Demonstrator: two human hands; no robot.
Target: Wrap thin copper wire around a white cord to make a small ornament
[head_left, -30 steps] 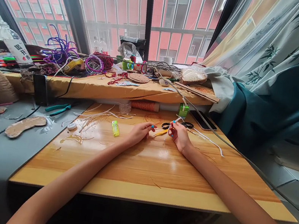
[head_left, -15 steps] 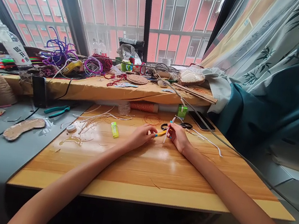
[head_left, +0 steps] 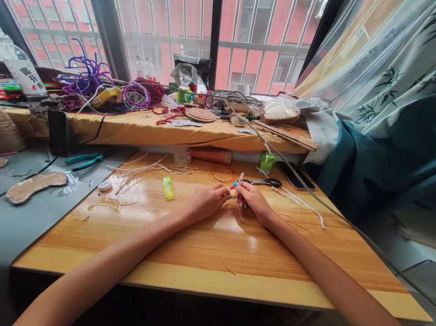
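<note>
My left hand [head_left: 208,199] is closed in a pinch on a small orange-yellow piece [head_left: 232,193], mostly hidden by the fingers. Right beside it, my right hand [head_left: 255,201] pinches a thin white cord [head_left: 241,177]. One end of the cord stands up above the fingertips, and the other hangs toward the table. The two sets of fingertips almost meet; whether they touch I cannot tell. Behind the right hand lie black-handled scissors [head_left: 272,183]. A coil of thin orange cord [head_left: 222,174] rests just beyond the fingers, and a yellow-green lighter [head_left: 168,188] lies left of the left hand.
More white cord [head_left: 307,208] trails at the right. A phone [head_left: 295,175], a small green box [head_left: 266,163] and an orange spool [head_left: 211,154] sit at the back. Teal pliers [head_left: 85,160] lie left. A cluttered ledge [head_left: 135,129] runs below the window.
My right hand has moved left, closer to my left hand, bringing the white cord with it. Less of the orange-yellow piece shows, and more of the scissors is visible.
</note>
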